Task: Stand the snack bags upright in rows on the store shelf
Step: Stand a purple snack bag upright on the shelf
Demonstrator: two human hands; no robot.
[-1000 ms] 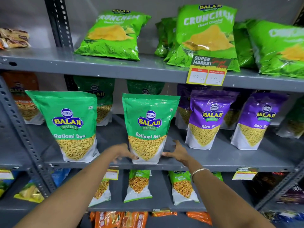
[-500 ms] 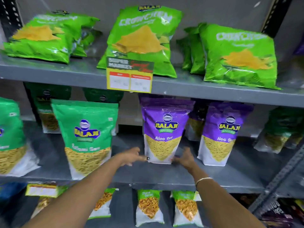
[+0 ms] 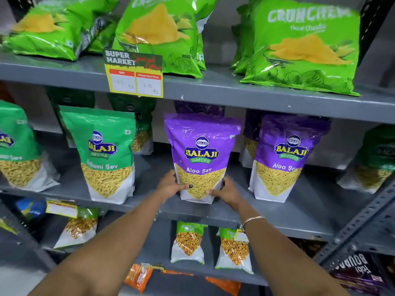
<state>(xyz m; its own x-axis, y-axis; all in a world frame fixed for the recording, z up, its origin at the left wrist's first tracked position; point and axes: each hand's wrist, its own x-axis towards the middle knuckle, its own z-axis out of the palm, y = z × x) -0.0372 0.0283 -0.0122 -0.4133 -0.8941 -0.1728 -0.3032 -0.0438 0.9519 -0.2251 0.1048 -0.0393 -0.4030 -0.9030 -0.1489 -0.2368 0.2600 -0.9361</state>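
A purple Aloo Sev bag (image 3: 202, 150) stands upright at the front of the grey middle shelf (image 3: 149, 186). My left hand (image 3: 171, 184) grips its lower left side and my right hand (image 3: 226, 190) grips its lower right side. A second purple Aloo Sev bag (image 3: 284, 154) stands upright to its right. A green Ratlami Sev bag (image 3: 106, 150) stands upright to its left, with another green bag (image 3: 19, 146) at the far left edge. More bags stand in a back row, partly hidden.
Bright green Crunchem bags (image 3: 303, 45) lean on the top shelf above a price tag (image 3: 134, 73). Small green snack bags (image 3: 188, 242) stand on the lower shelf. A dark green bag (image 3: 376, 161) stands at the far right. A slotted upright post (image 3: 350, 227) frames the right side.
My view and both hands moved right, from the green Ratlami Sev bag to the purple Aloo Sev bag. Both hands have now closed on the purple bag's lower sides.
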